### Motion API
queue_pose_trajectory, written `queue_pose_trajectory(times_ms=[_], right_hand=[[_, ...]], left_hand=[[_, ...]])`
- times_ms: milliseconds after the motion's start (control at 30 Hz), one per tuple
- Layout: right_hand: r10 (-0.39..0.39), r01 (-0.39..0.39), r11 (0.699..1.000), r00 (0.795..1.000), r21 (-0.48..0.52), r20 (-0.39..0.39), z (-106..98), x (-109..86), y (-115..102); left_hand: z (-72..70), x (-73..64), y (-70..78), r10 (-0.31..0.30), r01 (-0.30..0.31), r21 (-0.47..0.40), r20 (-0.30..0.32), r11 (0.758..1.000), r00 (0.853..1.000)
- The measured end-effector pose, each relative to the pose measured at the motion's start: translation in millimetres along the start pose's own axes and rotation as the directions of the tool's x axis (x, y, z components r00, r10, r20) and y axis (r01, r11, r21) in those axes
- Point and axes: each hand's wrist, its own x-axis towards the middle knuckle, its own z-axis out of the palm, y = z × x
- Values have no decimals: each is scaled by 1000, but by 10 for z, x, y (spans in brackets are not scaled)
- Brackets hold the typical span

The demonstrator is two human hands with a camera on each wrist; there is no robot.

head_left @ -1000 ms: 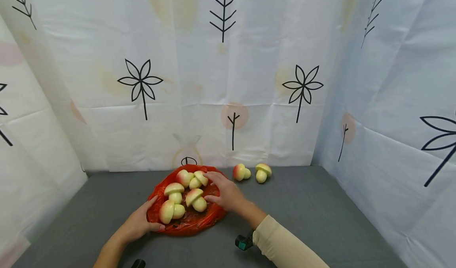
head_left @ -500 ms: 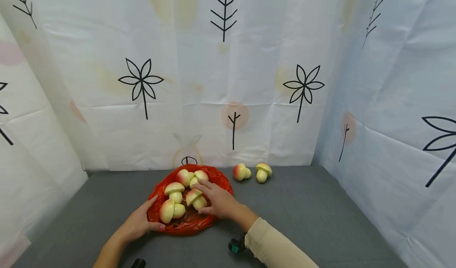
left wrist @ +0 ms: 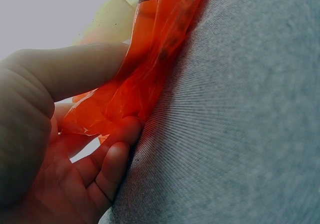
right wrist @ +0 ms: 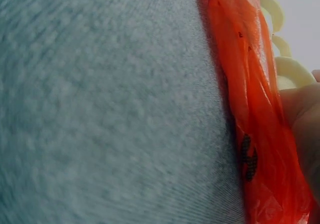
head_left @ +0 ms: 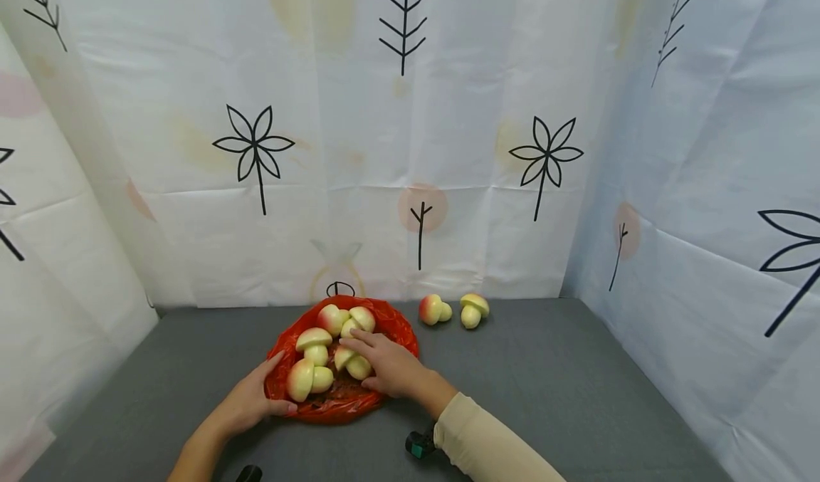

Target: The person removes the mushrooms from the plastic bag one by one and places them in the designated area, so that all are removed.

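A red plastic bag point(head_left: 342, 415) lies spread wide on the grey table, its mouth facing up with several toy mushrooms inside, cream with pinkish caps. My left hand point(head_left: 246, 400) grips the bag's left edge; in the left wrist view the thumb point(left wrist: 85, 68) lies over the rim and fingers curl against the red film below. Over the bag's right side, my right hand point(head_left: 400, 368) holds a mushroom point(head_left: 359, 368), fingers across its cap and thumb by the stem. In the right wrist view the thumb point(right wrist: 300, 103) meets a cream mushroom point(right wrist: 292, 73) above the red plastic.
Two more mushrooms, one on its side point(head_left: 433, 310) and one with its cap up point(head_left: 472, 310), rest on the table point(head_left: 544, 375) behind and right of the bag. A white patterned cloth point(head_left: 448, 126) encloses the back and sides.
My right hand has come left and down from the bag's far right rim onto the mushroom at the right. The left hand and the bag have stayed put.
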Motion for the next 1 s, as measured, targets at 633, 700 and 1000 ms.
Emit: queue_pose_trajectory(times_ms=[633, 700, 1000], right_hand=[[-15, 3, 998, 977, -56, -211, -87, -42, 138], [-12, -4, 998, 969, -64, -246, -112, -51, 176], [-46, -14, 992, 885, -124, -464, -227, -116, 395]], left_hand=[[2, -1, -3, -11, 11, 9, -1, 1000, 1000], [6, -4, -8, -13, 13, 7, 2, 1000, 1000], [-2, 1, -16, -3, 3, 13, 5, 1000, 1000]])
